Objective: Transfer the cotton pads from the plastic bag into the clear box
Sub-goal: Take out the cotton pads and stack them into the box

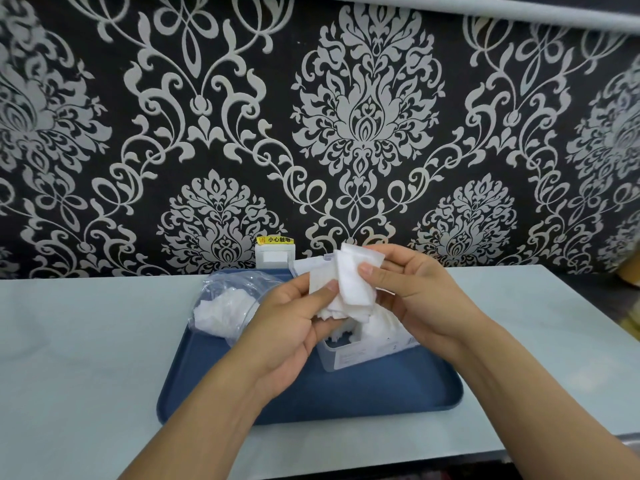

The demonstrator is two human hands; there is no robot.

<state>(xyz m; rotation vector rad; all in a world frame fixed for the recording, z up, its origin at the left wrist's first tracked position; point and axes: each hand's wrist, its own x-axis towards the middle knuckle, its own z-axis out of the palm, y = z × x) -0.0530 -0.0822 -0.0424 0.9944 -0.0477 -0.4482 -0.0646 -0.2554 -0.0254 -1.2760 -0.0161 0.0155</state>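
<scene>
Both hands hold a bunch of white square cotton pads [349, 282] above the clear box [349, 356]. My left hand [294, 323] grips the lower left of the bunch, its thumb on the pads. My right hand [412, 292] pinches the right side, thumb pressed on the front pad. The clear box stands on the blue tray [363, 396] with white pads inside; my hands hide most of it. The plastic bag [227, 306] lies on the tray's back left, holding more white pads.
The tray rests on a pale table [86, 358] against a black patterned wall. A white wall socket [273, 258] with a yellow warning label sits just behind the tray. The box's open lid [308, 265] shows behind the pads.
</scene>
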